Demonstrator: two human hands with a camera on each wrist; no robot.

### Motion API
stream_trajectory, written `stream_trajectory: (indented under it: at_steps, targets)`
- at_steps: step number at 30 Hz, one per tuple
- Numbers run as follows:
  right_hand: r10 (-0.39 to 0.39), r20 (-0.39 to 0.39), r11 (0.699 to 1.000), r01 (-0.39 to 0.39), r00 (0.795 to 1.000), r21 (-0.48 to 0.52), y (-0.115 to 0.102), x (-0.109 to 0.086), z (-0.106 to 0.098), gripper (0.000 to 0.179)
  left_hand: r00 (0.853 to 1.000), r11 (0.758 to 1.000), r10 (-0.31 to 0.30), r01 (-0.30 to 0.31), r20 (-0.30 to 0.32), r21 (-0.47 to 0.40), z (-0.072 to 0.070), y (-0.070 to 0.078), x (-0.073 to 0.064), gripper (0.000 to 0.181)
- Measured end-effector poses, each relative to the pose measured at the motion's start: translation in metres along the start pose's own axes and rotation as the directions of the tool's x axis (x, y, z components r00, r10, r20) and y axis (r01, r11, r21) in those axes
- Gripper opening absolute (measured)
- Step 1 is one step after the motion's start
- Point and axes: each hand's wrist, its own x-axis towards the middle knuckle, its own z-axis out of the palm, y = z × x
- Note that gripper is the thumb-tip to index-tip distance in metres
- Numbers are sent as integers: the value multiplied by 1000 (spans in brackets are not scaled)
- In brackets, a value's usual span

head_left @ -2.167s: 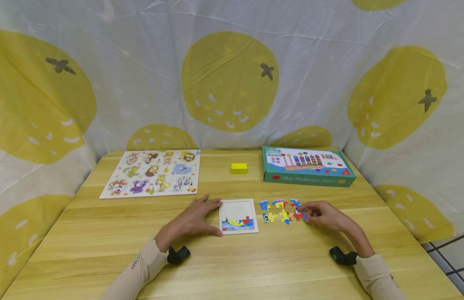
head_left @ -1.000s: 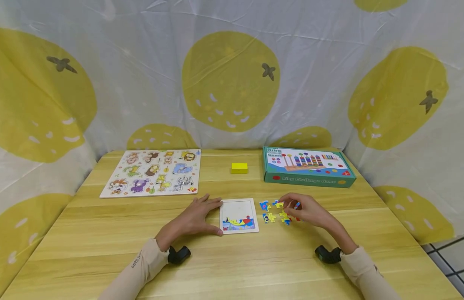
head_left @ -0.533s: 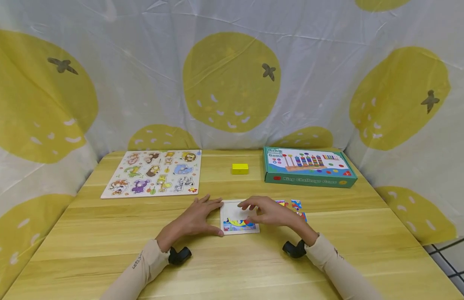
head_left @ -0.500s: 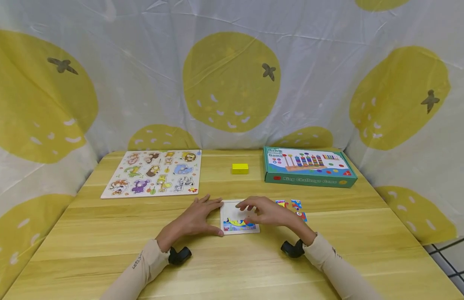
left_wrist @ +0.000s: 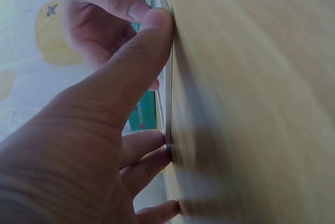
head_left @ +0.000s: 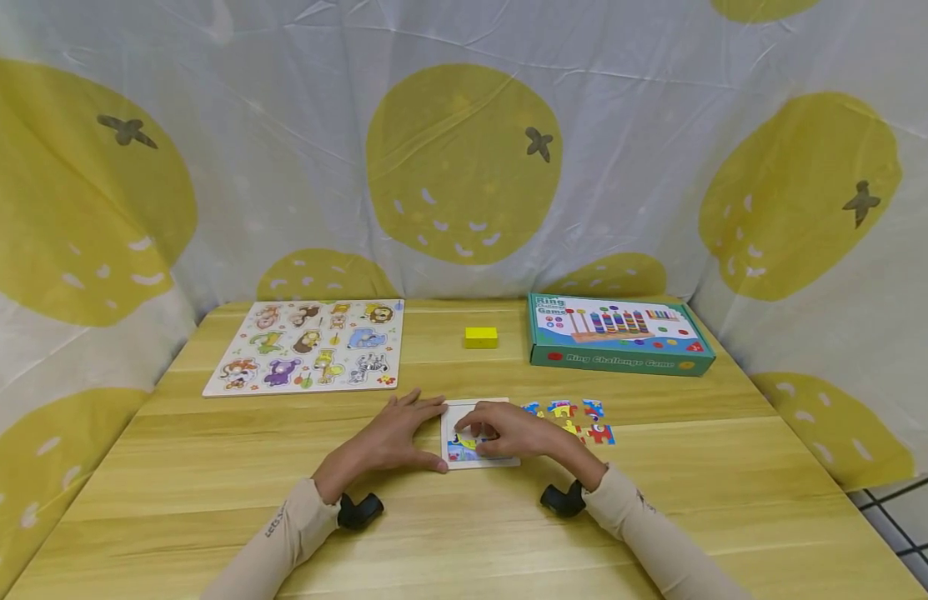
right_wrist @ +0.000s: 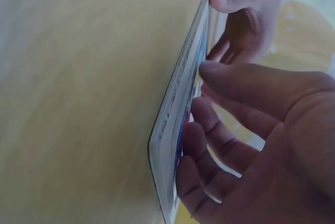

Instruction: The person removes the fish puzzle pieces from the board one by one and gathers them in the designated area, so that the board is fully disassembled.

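Note:
A small square puzzle tray (head_left: 480, 465) lies on the table, its bottom strip filled with a colourful sea picture. My left hand (head_left: 392, 435) spans its left side, straight fingers at the far corner and thumb at the near corner, as the left wrist view also shows. Over the tray, my right hand (head_left: 512, 429) has bent fingers and pinches a small yellow jigsaw piece (head_left: 465, 433) against the left part of the board. That piece is mostly hidden by the fingers. Loose jigsaw pieces (head_left: 601, 434) lie right of the tray, some partly behind the right hand.
An animal peg puzzle board (head_left: 302, 346) lies at the back left. A yellow block (head_left: 480, 337) stands at the back middle, and a green Ring Challenge Game box (head_left: 619, 335) at the back right. A patterned curtain (head_left: 464, 167) encloses the table's far side.
My right hand has moved left from the loose pieces to over the tray, carrying a jigsaw piece, and has come lower toward the tray's left part. The left hand has stayed in place.

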Motion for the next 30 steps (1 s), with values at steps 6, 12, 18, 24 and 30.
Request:
stream_trajectory:
  at_steps: [6,12,18,24,30]
  targets:
    - [-3,-10,1000,3,1000,-2,0,1,2,30,1000,1000,-3,3,5,1,0,0,-1,90]
    - [15,2,999,-15,1000,31,1,0,3,27,1000,1000,-1,1,5,1,0,0,-1,90]
    - [18,8,999,-18,1000,50,0,0,2,27,1000,1000,-5,5,8,-2,-1,1,-1,90]
    - [-14,-5,999,14,1000,36,1,0,2,25,1000,1000,-14,14,16,3,0,0,0,90]
    - [-23,-12,999,24,1000,28,0,0,2,25,1000,1000,-16,15,16,9,0,0,0,91]
